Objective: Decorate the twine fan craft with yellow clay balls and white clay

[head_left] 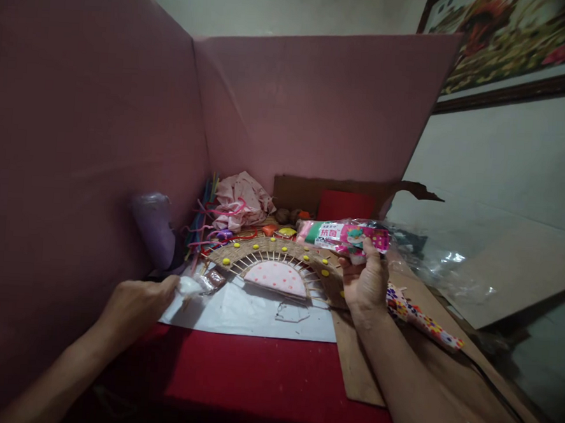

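The right hand (367, 284) is closed on the lower edge of a bright packet (317, 234) with a pink and green label, thumb across its right end; the packet reaches out leftward from the fingers, above the far side of a woven arch (242, 247) dotted with yellow. The left hand (145, 300) pinches the end of a clear wrapper (192, 287) whose brown piece (215, 279) points toward the arch's left end. Between the hands, thin sticks join the arch to a spotted half-round panel (276, 277), over a white sheet (252, 318). Just beside the right wrist lies a flower-patterned glue gun (431, 324) on cardboard (359, 363). Farther back sit crumpled pink cloth (242, 199) and, at left, a purple container (156, 236). Red cloth (243, 381) covers the near edge.
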The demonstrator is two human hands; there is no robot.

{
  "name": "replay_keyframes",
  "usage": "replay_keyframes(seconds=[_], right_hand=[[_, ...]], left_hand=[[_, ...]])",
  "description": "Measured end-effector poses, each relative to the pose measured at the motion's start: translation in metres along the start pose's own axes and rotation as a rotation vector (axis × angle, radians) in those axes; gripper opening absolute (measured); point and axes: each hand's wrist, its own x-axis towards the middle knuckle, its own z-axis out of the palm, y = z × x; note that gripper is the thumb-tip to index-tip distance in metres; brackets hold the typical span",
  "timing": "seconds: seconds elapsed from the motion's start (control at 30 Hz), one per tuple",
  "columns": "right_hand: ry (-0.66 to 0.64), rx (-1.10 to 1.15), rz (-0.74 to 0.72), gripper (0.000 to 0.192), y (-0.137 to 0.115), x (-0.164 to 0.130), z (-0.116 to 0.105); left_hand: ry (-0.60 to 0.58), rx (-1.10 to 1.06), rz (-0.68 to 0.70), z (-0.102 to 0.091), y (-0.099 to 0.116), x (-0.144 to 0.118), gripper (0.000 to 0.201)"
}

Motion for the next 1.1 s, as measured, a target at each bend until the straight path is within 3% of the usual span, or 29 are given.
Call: replay_keyframes(seconds=[0.07,0.17,0.23,0.33,0.43,0.57,0.87,1.1], right_hand=[[0.002,-0.004,-0.009,0.03,0.0,0.0,0.0],[-0.005,-0.004,-0.016,0.03,0.001,0.0,0.0],[-0.009,-0.001,-0.02,0.03,0.001,0.0,0.0],[-0.006,0.002,-0.023,0.03,0.0,0.001,0.0],[0.008,0.0,-0.016,0.03,-0.001,0.002,0.0],[0.015,0.002,-0.026,0.029,-0.002,0.004,0.0],[0.007,0.006,-0.039,0.03,0.002,0.005,-0.001],[-0.01,-0.004,-0.037,0.029,0.002,0.003,-0.002]], left_hand=[[-0.069,0.032,-0.026,-0.001,-0.001,0.005,0.035],[-0.087,0.001,-0.017,-0.006,0.019,0.015,0.033],[-0.007,-0.079,0.04,-0.01,0.043,0.025,0.03],[0.146,-0.151,0.231,-0.01,0.078,0.048,0.023],[0.21,-0.144,0.349,-0.003,0.099,0.07,0.02],[0.233,-0.113,0.381,0.002,0.106,0.08,0.019],[0.311,-0.202,0.475,-0.002,0.118,0.043,0.017],[0.313,-0.24,0.536,0.004,0.113,0.036,0.022]])
